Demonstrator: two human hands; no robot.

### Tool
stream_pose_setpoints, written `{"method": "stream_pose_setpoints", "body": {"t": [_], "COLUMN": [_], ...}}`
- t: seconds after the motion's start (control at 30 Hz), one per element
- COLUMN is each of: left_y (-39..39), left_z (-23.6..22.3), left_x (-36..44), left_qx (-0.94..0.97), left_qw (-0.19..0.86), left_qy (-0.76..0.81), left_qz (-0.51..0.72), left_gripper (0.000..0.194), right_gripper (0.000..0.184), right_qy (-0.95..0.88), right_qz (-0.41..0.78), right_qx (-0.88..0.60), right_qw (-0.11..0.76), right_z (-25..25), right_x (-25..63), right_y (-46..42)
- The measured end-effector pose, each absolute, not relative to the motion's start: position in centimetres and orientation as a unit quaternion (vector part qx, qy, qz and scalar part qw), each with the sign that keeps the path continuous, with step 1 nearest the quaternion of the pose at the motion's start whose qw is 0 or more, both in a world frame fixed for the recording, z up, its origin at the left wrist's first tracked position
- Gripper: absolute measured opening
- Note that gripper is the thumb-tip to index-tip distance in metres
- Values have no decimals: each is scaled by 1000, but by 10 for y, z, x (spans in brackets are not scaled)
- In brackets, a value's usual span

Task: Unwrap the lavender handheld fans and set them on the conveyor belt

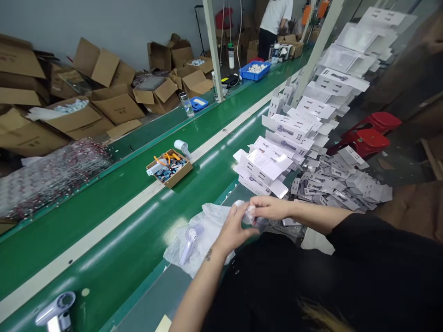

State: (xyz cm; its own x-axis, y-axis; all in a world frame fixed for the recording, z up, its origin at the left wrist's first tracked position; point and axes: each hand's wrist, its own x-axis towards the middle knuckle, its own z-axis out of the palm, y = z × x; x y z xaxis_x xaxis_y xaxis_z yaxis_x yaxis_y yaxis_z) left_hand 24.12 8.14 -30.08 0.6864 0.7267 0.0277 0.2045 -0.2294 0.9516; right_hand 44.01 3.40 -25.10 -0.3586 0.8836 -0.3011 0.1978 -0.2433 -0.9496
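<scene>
My left hand (232, 229) and my right hand (268, 207) meet at the near edge of the green conveyor belt (114, 258). Both are closed on a small object in a clear plastic bag (249, 216); what is inside is hard to make out. Just left of my hands a white handheld fan (189, 242) lies in clear plastic wrap (207, 221). Behind my hands rises a stack of flat white printed cartons (266, 166).
A small cardboard box (169, 168) with pliers and small parts sits on the belt's white strip, a white fan (182, 147) behind it. Another fan (57, 309) lies bottom left. Open cardboard boxes (114, 101) line the far side. Red stools (370, 133) stand right. A person (273, 23) works far off.
</scene>
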Motion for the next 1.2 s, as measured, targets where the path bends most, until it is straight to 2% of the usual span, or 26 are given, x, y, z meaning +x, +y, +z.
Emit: {"method": "stream_pose_setpoints", "body": {"t": [0.07,0.1,0.17,0.23,0.3,0.33,0.43,0.5,0.6,0.73,0.83,1.03,1.13,1.2], "left_y": [77,77,78,82,85,87,90,93,101,119,131,134,128,123], "left_z": [-312,-316,-320,-320,-318,-318,-322,-324,-320,-298,-284,-292,-303,-308], "left_x": [245,245,243,240,238,238,235,229,213,187,173,191,208,214], "left_qx": [739,718,655,585,524,500,440,413,374,254,180,191,231,243], "left_qw": [499,495,513,550,583,593,605,608,591,532,517,570,583,591], "left_qy": [362,393,448,487,506,512,532,537,534,547,532,502,502,503], "left_qz": [272,293,326,343,359,368,396,414,475,595,646,622,596,581], "left_gripper": [15,11,19,24,28,29,32,32,31,32,31,31,35,36], "right_gripper": [24,26,30,50,77,81,63,51,45,61,75,88,89,80], "right_qy": [-619,-653,-686,-667,-634,-619,-594,-595,-633,-694,-700,-658,-685,-713], "right_qz": [553,485,311,173,143,148,148,135,92,14,11,93,143,177], "right_qx": [-508,-541,-631,-711,-759,-771,-787,-791,-768,-703,-677,-705,-670,-628], "right_qw": [231,212,185,141,43,-8,-77,-52,29,158,226,248,249,257], "right_z": [-244,-240,-232,-230,-235,-240,-256,-258,-243,-230,-263,-368,-379,-372], "right_x": [445,452,472,492,505,507,507,505,498,474,444,400,401,412], "right_y": [49,60,92,131,168,183,207,205,185,156,145,112,84,73]}}
